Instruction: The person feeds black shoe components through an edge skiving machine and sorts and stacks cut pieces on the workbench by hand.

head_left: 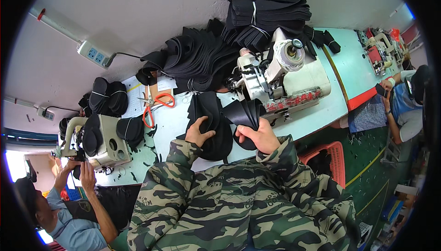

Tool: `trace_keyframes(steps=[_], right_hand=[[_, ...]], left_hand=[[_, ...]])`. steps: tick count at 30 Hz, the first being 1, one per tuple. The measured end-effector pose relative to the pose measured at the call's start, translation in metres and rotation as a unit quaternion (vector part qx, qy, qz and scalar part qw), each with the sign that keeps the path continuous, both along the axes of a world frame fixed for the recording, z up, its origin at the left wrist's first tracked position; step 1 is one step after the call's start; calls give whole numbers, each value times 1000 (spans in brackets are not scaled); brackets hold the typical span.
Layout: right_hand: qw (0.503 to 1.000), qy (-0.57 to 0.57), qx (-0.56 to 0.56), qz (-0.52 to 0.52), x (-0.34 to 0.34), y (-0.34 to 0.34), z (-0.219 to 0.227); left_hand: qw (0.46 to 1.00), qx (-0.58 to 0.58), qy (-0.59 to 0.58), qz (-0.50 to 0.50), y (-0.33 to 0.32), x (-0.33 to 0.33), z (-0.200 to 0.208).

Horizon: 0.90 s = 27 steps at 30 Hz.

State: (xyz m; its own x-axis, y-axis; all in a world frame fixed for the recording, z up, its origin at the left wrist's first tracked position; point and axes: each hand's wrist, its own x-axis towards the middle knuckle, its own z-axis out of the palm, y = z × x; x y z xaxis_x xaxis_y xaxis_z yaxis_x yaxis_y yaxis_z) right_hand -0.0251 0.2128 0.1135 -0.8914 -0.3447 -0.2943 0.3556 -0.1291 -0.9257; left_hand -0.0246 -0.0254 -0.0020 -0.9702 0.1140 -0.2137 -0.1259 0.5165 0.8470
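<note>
The left hand [200,133] rests on the left edge of a pile [217,136] of black, matte, curved pieces on the bench [172,134], its thumb and forefinger apart on top; whether it grips any layer I cannot tell. The right hand [259,136] is clamped, thumb over curled fingers, on a fan [243,112] of similar thin, smooth pieces just right of the pile. The fan's narrow end is in the hand and its layers spread away from the person; the pile's long axis also runs away from the person, a rounded end nearest. To the right, below the bench edge, a coral basket [337,159] with slotted sides holds dark stuff, too dim to make out. Orange-handled scissors [156,105] lie left of the pile, blades leftward. Beyond the fan stands a sewing machine [298,90] with a white thread spool [289,54] on it. Farther back, thick black stacks [197,56] lean by the wall, and a bundle [268,12] tied with white cord sits above the machine.
</note>
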Motion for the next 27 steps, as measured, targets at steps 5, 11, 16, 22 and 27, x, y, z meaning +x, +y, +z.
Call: trace_keyframes(steps=[5, 11, 16, 22, 27], right_hand=[[999, 7, 20, -26, 0, -6, -5], [950, 213, 227, 31, 0, -52, -49], [960, 170, 220, 42, -8, -76, -65], [952, 150, 253, 80, -11, -72, -78], [995, 42, 48, 82, -6, -62, -93]], left_hand=[[995, -80, -1, 58, 7, 3, 7], [991, 37, 70, 111, -2, 0, 57], [994, 58, 57, 74, 0, 8, 62], [986, 91, 20, 137, 8, 17, 50], [994, 30, 38, 95, 12, 22, 50]])
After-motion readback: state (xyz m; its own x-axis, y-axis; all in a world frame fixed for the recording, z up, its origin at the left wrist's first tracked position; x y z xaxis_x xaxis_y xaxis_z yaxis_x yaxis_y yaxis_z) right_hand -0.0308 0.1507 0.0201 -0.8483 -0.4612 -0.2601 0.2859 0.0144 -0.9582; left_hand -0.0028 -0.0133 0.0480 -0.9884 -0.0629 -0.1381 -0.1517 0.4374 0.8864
